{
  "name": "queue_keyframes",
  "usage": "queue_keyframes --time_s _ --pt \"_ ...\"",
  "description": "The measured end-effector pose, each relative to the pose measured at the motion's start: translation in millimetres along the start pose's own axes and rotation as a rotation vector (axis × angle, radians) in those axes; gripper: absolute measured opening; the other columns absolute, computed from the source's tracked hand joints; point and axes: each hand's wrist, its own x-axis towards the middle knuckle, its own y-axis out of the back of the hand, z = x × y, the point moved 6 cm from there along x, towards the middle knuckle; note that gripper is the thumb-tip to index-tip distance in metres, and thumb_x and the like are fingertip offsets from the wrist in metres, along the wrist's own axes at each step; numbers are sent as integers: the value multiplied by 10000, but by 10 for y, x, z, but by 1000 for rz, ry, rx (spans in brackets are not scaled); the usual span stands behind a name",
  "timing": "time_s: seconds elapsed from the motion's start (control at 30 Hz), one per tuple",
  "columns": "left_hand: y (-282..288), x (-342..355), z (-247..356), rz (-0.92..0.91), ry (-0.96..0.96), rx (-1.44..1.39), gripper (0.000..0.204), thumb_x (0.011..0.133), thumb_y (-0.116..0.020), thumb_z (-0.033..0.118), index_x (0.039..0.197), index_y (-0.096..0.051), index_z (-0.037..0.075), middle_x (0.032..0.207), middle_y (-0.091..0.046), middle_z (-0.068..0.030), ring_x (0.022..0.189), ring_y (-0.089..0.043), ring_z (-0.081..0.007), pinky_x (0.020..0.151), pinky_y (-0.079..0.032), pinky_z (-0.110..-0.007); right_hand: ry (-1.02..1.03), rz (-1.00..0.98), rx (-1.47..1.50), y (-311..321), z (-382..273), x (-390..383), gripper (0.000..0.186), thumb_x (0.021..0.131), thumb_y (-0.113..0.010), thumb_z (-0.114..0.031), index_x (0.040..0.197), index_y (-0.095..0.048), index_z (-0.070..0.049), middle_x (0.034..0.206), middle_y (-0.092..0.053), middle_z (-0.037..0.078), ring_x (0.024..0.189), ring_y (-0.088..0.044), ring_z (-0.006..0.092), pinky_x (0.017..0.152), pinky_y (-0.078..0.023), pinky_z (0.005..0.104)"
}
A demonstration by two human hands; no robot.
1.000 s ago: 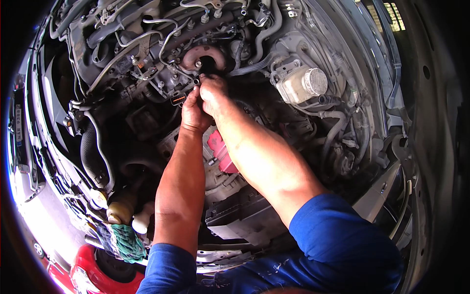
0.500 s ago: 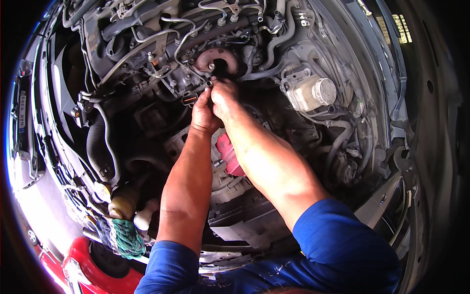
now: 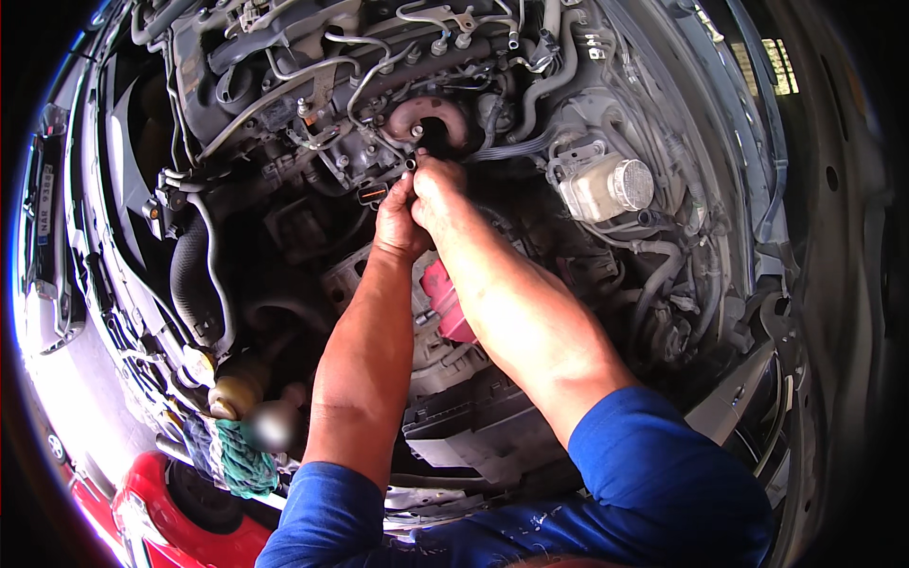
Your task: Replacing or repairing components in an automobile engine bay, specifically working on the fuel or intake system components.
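Both my hands meet deep in a car's engine bay, at the side of the engine. My left hand [image 3: 399, 222] is closed, its thumb pointing up beside a short metal pipe end [image 3: 410, 164]. Against it, my right hand [image 3: 437, 194] is closed too, fingers curled down and away. Whatever the fingers grip is hidden by the hands. Just beyond them curves a rusty brown pipe [image 3: 417, 115] with a bolt [image 3: 417, 132] at its inner edge. A dark connector [image 3: 374, 193] with an orange inside sits left of my left thumb.
A brake fluid reservoir [image 3: 606, 185] stands to the right. A red part [image 3: 449, 301] shows between my forearms, above a black box [image 3: 483, 426]. At left are a ribbed black hose [image 3: 192, 275] and a green cloth [image 3: 246, 459] on the front edge. A red car [image 3: 180, 521] stands beyond.
The whole view has shifted slightly, with the engine parts a little lower and to the right. My hands keep the same closed pose at the same spot.
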Motion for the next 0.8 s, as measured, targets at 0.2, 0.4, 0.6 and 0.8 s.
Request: queue_keyframes --time_s 0.2,0.4,0.6,0.8 --pt "-60 5 3 -50 1 12 495 901 -620 394 1257 -581 51 1217 -639 -143 1122 -595 -312 1031 -427 -466 -67 61 47 -9 35 53 181 954 -624 -173 930 -600 5 791 -614 82 647 -596 171 568 -513 318" --pt "-2 -29 33 -99 46 41 428 900 -619 387 1211 -619 93 1193 -656 -108 1109 -604 -294 1034 -425 -452 -109 -2 58 -19 15 -38 250 965 -591 -242 994 -592 6 836 -618 92 649 -594 171 559 -513 310" --pt "10 20 -15 -64 15 57 379 894 -634 371 1159 -639 100 1177 -661 -95 1108 -599 -282 1029 -427 -446 -134 -36 153 12 1 2 175 950 -584 -194 898 -590 -26 744 -582 67 608 -575 159 506 -502 306" --pt "170 -150 264 32 -109 190 461 926 -580 384 1225 -595 33 1207 -642 -139 1121 -598 -297 1037 -427 -436 -3 31 -175 -103 108 -246 427 962 -602 -351 1112 -620 48 1057 -658 166 908 -629 230 813 -517 356"
